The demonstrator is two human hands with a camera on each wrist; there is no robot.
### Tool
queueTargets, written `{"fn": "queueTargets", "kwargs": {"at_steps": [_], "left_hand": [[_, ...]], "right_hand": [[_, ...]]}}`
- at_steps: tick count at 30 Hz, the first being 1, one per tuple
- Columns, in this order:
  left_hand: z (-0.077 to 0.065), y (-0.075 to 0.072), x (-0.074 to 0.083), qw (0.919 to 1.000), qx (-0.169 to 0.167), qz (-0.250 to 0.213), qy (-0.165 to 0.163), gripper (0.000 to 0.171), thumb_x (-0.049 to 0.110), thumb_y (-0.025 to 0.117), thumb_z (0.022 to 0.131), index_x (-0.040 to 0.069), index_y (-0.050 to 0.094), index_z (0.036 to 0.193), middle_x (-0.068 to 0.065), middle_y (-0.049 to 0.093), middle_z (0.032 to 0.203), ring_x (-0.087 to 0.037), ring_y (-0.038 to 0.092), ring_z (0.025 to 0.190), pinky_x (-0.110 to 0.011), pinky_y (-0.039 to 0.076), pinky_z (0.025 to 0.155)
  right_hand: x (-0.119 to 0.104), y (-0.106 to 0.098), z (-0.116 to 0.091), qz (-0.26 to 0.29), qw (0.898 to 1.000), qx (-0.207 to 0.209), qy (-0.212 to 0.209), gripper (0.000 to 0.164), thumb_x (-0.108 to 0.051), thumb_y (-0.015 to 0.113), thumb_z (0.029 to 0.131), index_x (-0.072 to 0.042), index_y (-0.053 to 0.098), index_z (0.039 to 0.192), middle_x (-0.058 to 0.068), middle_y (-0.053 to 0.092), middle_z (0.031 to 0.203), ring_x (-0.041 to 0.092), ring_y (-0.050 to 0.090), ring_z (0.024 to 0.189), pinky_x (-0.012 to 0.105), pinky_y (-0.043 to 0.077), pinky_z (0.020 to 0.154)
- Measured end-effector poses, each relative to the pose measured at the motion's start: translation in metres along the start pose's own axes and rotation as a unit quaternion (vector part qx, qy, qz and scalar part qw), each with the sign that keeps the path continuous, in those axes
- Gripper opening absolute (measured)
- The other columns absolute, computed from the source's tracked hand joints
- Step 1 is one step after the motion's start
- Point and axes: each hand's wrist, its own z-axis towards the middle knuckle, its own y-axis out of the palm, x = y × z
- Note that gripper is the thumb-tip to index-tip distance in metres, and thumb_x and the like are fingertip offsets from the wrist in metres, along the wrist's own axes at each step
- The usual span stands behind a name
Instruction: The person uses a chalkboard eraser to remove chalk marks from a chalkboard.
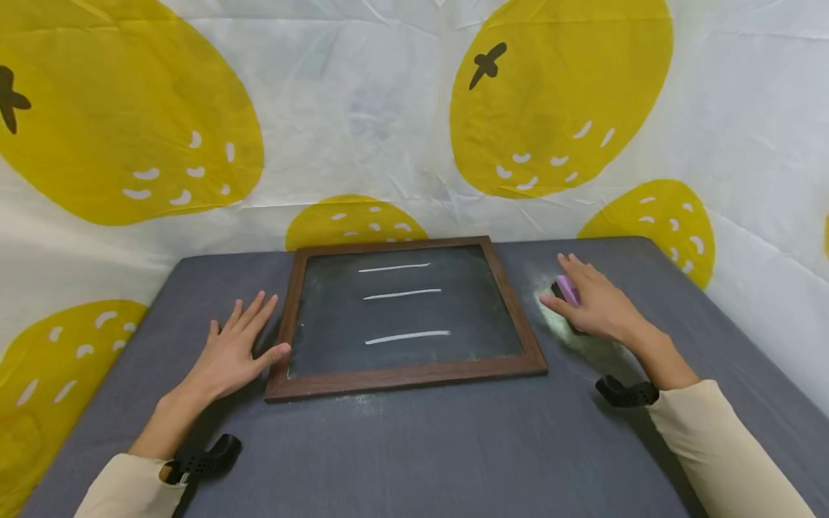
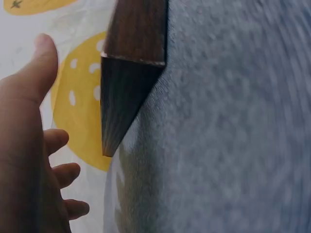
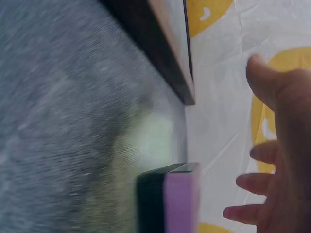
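I see the left hand (image 1: 236, 352), fingers spread, beside the left edge of the chalkboard (image 1: 414, 316); the right hand (image 1: 599, 306), fingers extended, hovers over the purple-black eraser (image 1: 567, 290). A strip of surface (image 1: 421, 453) separates eraser from chalkboard, more stretching in front.

I see a grey, cloth-covered table (image 1: 421, 446) below the right hand (image 1: 599, 306). Beyond that hand, and to its right past the table's side, I have a creased white curtain (image 1: 363, 108) printed with big yellow fruit (image 1: 563, 101).
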Motion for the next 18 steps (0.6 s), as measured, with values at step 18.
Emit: {"fn": "queueTargets", "kwargs": {"at_steps": [18], "left_hand": [[0.012,0.046,-0.011,0.9945,0.038,-0.072,0.066,0.072,0.041,0.056,0.096,0.012,0.023,0.154,-0.011,0.016,0.158,-0.047,0.013,0.14,-0.067,-0.001,0.106]], "right_hand": [[0.028,0.045,-0.019,0.153,0.965,0.176,0.123,0.08,-0.042,0.056,0.095,0.012,0.026,0.145,0.038,0.043,0.129,0.05,0.048,0.109,0.06,0.042,0.083]]}}
